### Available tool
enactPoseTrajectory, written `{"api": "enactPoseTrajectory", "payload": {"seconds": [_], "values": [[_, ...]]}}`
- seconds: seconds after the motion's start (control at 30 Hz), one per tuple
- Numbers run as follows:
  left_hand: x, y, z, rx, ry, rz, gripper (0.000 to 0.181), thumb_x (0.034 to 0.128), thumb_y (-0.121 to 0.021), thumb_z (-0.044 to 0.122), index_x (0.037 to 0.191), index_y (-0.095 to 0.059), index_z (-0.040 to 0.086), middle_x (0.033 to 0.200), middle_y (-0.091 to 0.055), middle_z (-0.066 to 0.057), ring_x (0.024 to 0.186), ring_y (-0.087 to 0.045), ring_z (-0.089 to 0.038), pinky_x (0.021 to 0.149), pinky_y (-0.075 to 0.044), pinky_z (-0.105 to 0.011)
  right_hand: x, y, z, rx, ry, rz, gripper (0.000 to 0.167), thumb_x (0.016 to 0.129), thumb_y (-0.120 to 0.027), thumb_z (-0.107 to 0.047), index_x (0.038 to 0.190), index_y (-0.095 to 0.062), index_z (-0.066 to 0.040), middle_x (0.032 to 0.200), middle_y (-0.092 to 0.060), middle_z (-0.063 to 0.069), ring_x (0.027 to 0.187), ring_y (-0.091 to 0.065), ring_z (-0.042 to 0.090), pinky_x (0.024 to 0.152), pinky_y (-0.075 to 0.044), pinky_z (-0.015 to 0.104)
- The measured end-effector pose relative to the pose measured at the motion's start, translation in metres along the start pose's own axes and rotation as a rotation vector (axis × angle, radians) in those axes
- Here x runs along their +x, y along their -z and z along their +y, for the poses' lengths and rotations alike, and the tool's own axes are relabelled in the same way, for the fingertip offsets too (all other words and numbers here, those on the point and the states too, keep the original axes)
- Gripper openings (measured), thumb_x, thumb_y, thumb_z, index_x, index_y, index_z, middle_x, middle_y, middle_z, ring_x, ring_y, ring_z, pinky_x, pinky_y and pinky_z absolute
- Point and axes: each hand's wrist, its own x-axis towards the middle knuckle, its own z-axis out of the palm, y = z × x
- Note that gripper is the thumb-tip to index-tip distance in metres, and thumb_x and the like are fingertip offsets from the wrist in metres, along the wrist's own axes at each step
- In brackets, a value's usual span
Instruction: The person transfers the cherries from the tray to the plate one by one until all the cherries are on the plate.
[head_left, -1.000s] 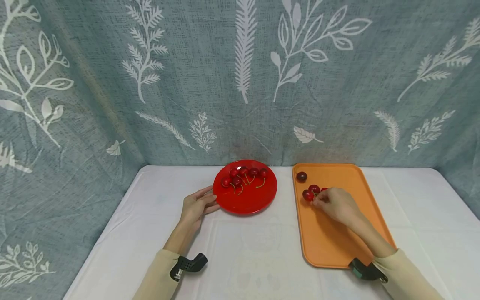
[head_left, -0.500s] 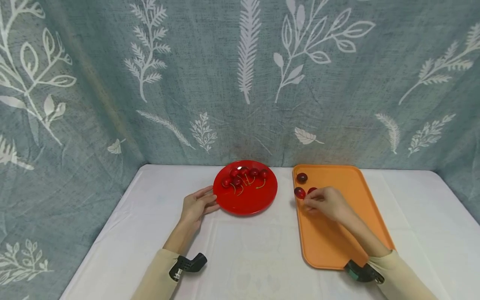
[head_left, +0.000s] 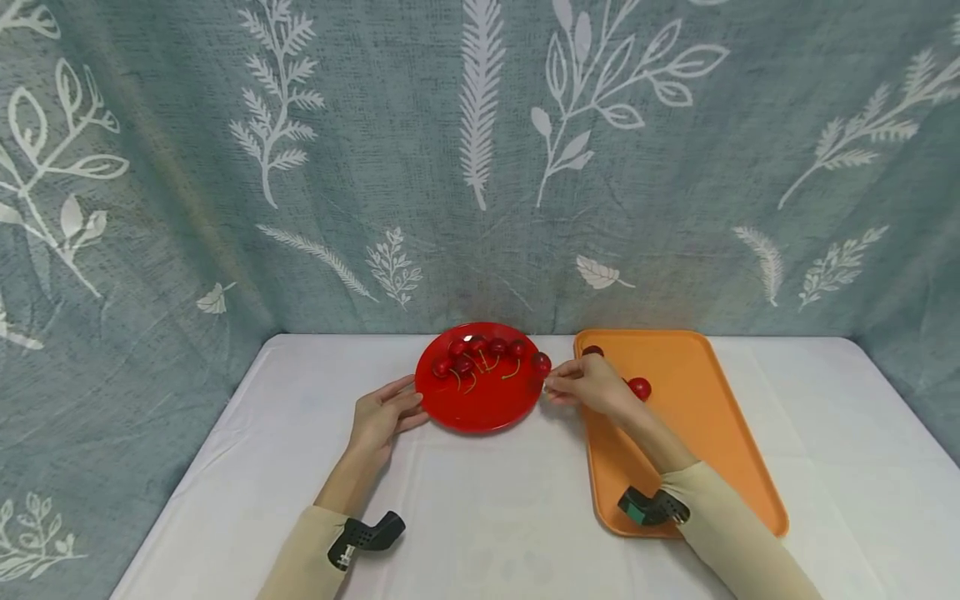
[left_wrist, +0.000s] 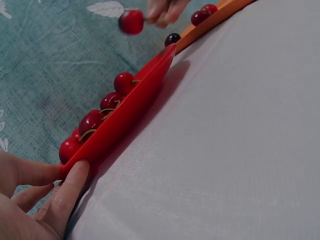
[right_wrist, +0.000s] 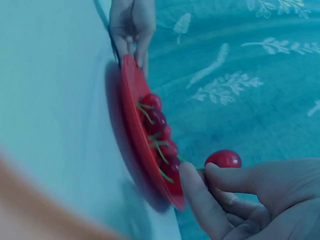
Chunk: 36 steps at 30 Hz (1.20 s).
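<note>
"Cherry, held aloft: where, and by what?"

"Just above the right rim of the red plate; its stem is pinched by the right hand."

"And the left hand?"

"Gripping the plate's opposite rim. Six other cherries lie on the plate; further cherries rest on the orange tray, at right."

Soft light leaves a shadow beneath the plate (right wrist view: bluish).
</note>
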Motion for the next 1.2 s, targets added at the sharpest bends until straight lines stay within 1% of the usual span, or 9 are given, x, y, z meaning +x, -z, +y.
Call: {"api": "enactPoseTrajectory", "payload": {"seconds": [0.13,0.23,0.33,0.47,0.6,0.7,0.83,1.03,1.2], "values": [[-0.001,0.0,0.001,-0.001,0.0,-0.001,0.047,0.0951,-0.057,0.0,0.141,-0.048,-0.003,0.135,-0.054,-0.027,0.079,-0.071,-0.012,0.074,-0.06,-0.028,0.014,-0.019,-0.003,0.074,-0.023,-0.008,0.024,0.094,-0.062,-0.003,0.109,-0.065,0.017,0.085,-0.073,0.017,0.073,-0.072,0.017,0.077,-0.06,0.034],[-0.002,-0.002,0.002,-0.004,0.002,0.001,0.047,0.0949,-0.057,0.0,0.141,-0.048,-0.003,0.134,-0.055,-0.026,0.077,-0.071,-0.012,0.073,-0.06,-0.028,0.023,-0.029,-0.002,0.085,-0.008,-0.018,0.023,0.094,-0.062,0.0,0.107,-0.065,0.018,0.084,-0.073,0.018,0.069,-0.071,0.013,0.073,-0.061,0.03],[-0.001,-0.003,0.003,-0.005,-0.005,-0.003,0.047,0.0948,-0.058,0.0,0.141,-0.049,-0.003,0.133,-0.056,-0.026,0.077,-0.071,-0.012,0.073,-0.06,-0.028,0.031,-0.038,-0.001,0.093,0.016,-0.004,0.021,0.093,-0.062,0.003,0.105,-0.065,0.019,0.086,-0.072,0.022,0.068,-0.071,0.014,0.07,-0.061,0.029],[-0.001,-0.002,0.001,0.002,-0.004,-0.002,0.046,0.0954,-0.057,0.0,0.141,-0.048,-0.003,0.132,-0.056,-0.026,0.078,-0.071,-0.012,0.073,-0.06,-0.028,0.038,-0.051,-0.001,0.052,0.029,0.043,0.018,0.092,-0.063,0.004,0.102,-0.067,0.018,0.086,-0.072,0.024,0.069,-0.072,0.019,0.068,-0.061,0.028],[-0.002,0.0,-0.001,0.006,-0.003,0.004,0.046,0.0955,-0.057,0.0,0.141,-0.048,-0.003,0.131,-0.057,-0.026,0.079,-0.071,-0.013,0.074,-0.06,-0.029,0.044,-0.063,-0.001,-0.034,0.031,0.074,0.015,0.09,-0.065,0.003,0.097,-0.07,0.016,0.082,-0.072,0.021,0.068,-0.072,0.02,0.066,-0.061,0.028],[-0.002,-0.001,0.0,0.001,-0.014,0.001,0.046,0.0955,-0.057,0.001,0.141,-0.048,-0.004,0.129,-0.058,-0.025,0.079,-0.071,-0.013,0.074,-0.06,-0.028,0.048,-0.069,-0.005,-0.06,0.026,0.099,0.014,0.089,-0.067,0.002,0.094,-0.071,0.014,0.081,-0.072,0.019,0.067,-0.072,0.02,0.064,-0.061,0.027],[-0.002,-0.001,0.001,-0.006,-0.02,-0.001,0.046,0.095,-0.058,0.001,0.14,-0.049,-0.005,0.126,-0.061,-0.023,0.078,-0.071,-0.012,0.074,-0.06,-0.028,0.052,-0.074,-0.008,-0.055,0.02,0.121,0.012,0.089,-0.067,0.003,0.092,-0.072,0.014,0.08,-0.072,0.019,0.063,-0.071,0.019,0.062,-0.061,0.027],[-0.002,-0.001,0.0,-0.013,-0.027,0.001,0.046,0.0942,-0.059,-0.001,0.139,-0.049,-0.006,0.125,-0.061,-0.025,0.077,-0.071,-0.013,0.073,-0.06,-0.029,0.057,-0.078,-0.008,-0.048,0.057,0.142,0.011,0.086,-0.067,0.007,0.089,-0.072,0.016,0.08,-0.072,0.022,0.06,-0.07,0.018,0.059,-0.061,0.027],[-0.004,-0.001,0.001,-0.021,-0.031,0.001,0.046,0.0942,-0.059,-0.002,0.139,-0.049,-0.006,0.128,-0.059,-0.026,0.077,-0.07,-0.012,0.074,-0.06,-0.029,0.058,-0.08,-0.008,-0.091,0.077,0.165,0.01,0.087,-0.068,0.004,0.089,-0.073,0.013,0.081,-0.073,0.019,0.062,-0.071,0.019,0.059,-0.061,0.027]]}}
